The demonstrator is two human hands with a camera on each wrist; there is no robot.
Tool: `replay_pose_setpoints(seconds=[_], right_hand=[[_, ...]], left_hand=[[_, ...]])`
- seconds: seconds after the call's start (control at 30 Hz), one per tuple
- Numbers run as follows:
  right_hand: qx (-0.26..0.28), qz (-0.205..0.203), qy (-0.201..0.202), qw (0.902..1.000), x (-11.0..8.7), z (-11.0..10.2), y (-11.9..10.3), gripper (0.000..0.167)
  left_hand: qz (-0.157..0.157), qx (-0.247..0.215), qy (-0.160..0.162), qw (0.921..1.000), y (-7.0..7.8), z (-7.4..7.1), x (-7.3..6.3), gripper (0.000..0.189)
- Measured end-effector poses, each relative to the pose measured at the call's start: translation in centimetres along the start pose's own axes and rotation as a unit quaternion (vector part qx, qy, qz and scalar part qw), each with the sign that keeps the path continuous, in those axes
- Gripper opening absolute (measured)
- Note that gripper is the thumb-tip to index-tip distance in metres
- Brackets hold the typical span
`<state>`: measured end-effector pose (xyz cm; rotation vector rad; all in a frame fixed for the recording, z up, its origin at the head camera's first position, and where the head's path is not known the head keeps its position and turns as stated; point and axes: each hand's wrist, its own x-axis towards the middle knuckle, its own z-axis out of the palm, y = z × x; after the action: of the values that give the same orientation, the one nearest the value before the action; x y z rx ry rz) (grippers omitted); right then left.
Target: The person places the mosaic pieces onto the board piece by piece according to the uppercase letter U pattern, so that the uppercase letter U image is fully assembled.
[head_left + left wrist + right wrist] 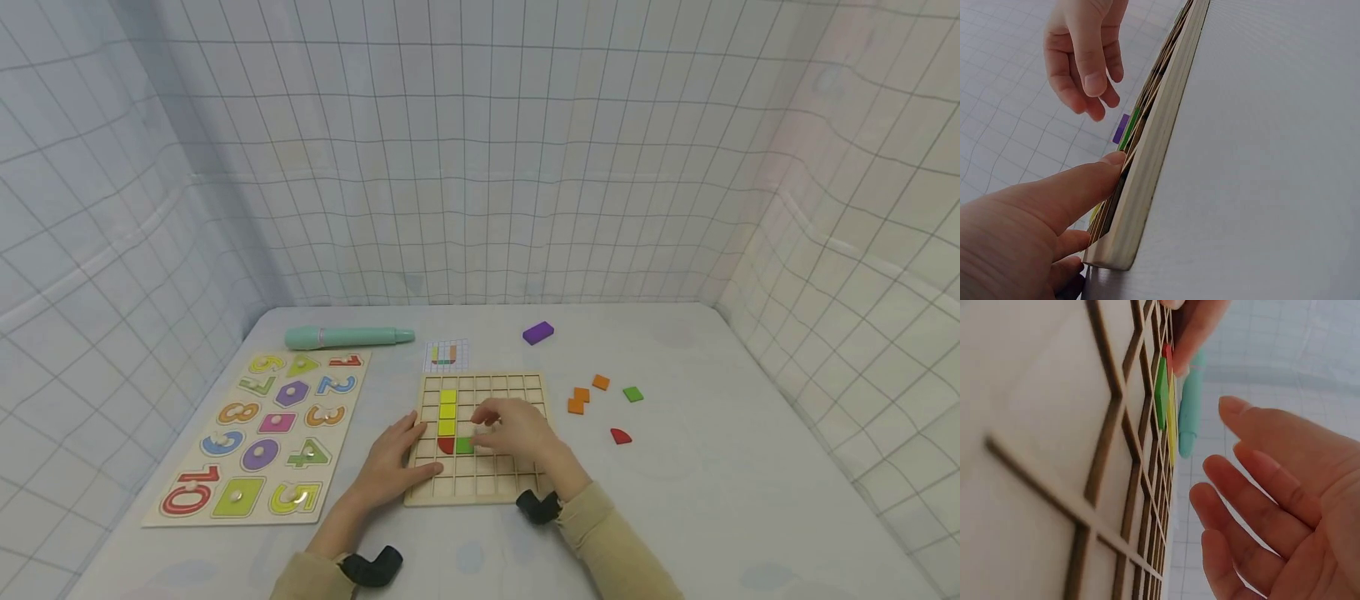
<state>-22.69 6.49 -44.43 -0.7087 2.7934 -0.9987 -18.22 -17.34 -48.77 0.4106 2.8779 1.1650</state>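
Note:
A wooden grid board [457, 492] lies on the table. In one of its columns sit yellow square tiles [447, 411], with a red quarter-circle tile [446, 446] below them and a green square tile [465, 446] beside the red one. My left hand [390, 458] rests on the board's left edge, its thumb on the surface and its fingers spread along the side. Above the board, just right of the green tile, hovers my right hand [517, 429]. Its fingers are loosely bent, and the right wrist view shows nothing between the fingers [1254, 506].
Right of the board lie orange tiles [581, 395], a green tile [633, 393] and a red quarter-circle [620, 436]. Behind it are a pattern card [457, 343] and a purple block [538, 332]. A number-and-shape puzzle [247, 458] and a teal tube [345, 337] occupy the left.

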Motion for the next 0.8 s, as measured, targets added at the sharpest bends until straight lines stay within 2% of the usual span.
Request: replay_pose_setpoints(seconds=[0.23, 0.5, 0.8], right_hand=[[0.041, 0.01, 0.028, 0.9987, -0.4, -2.5, 1.2, 0.027], [0.1, 0.019, 0.071, 0.9923, -1.2, -5.9, 3.6, 0.03], [0.108, 0.052, 0.131, 0.9842, -2.9, -9.1, 6.3, 0.032]], left_hand=[[0.003, 0.001, -0.003, 1.0, -0.1, 0.0, 0.0, 0.08], [0.009, 0.005, 0.001, 0.9999, -0.2, 0.1, 0.1, 0.08], [0.015, 0.001, 0.008, 0.9999, -0.2, 0.1, 0.0, 0.079]])
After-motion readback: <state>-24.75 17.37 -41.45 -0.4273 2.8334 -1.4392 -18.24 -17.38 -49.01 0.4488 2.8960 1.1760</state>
